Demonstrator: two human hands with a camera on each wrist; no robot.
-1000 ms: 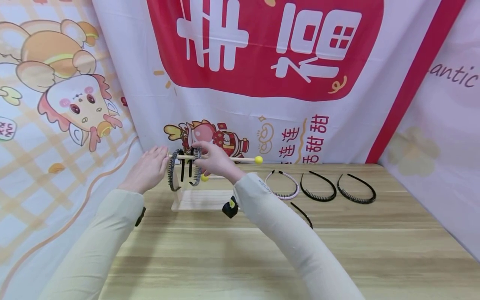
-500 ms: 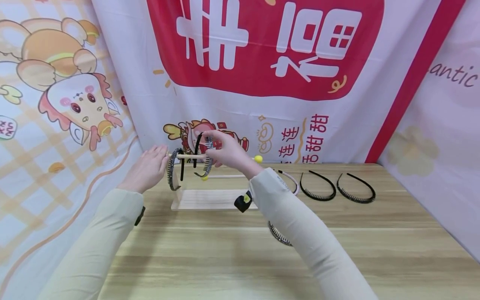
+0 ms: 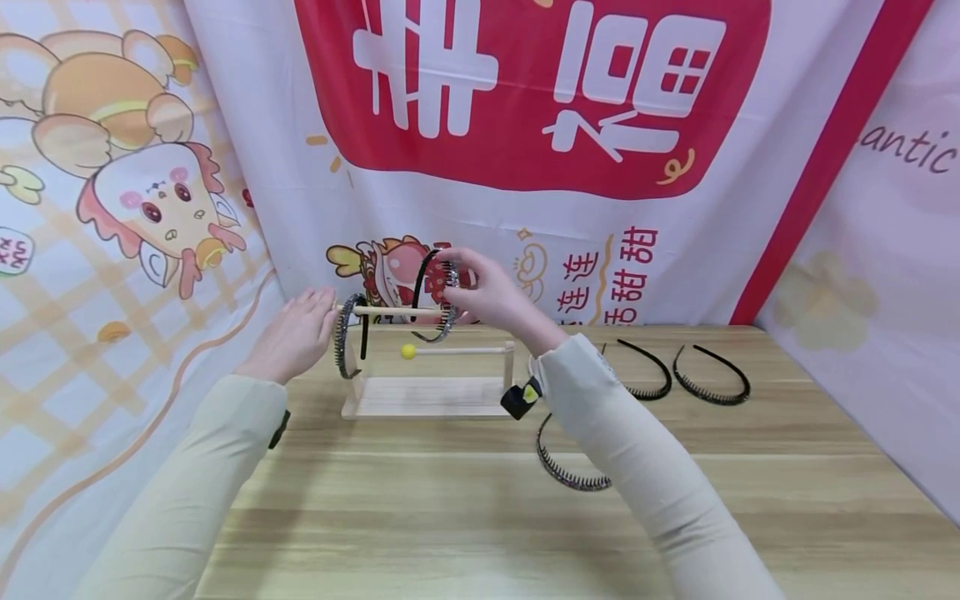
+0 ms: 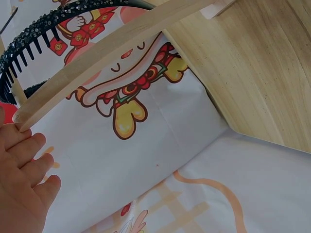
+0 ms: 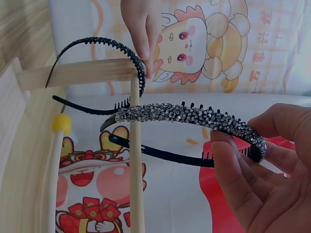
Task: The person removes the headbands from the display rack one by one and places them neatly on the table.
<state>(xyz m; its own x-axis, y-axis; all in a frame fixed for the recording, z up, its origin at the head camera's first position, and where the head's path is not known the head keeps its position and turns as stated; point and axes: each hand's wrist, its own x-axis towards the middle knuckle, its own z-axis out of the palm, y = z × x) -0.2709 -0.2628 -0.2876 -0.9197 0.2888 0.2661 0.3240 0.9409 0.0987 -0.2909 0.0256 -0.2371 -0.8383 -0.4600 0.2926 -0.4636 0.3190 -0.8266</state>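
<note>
Glittery headband (image 5: 180,115) | pinched by right hand (image 3: 495,297) | straddling upper rod (image 3: 393,311)

The first headband (image 5: 175,115) is glittering silver over black. At the upper left end of the rack (image 3: 435,396), a second headband (image 3: 342,342) is sparkling charcoal on black. The rack is showing pale wood, its ball (image 3: 408,352) yellow. Toward the back right corner of the table (image 3: 375,517), a third headband (image 3: 720,402) is looking black against tan, brown-streaked grain.
</note>
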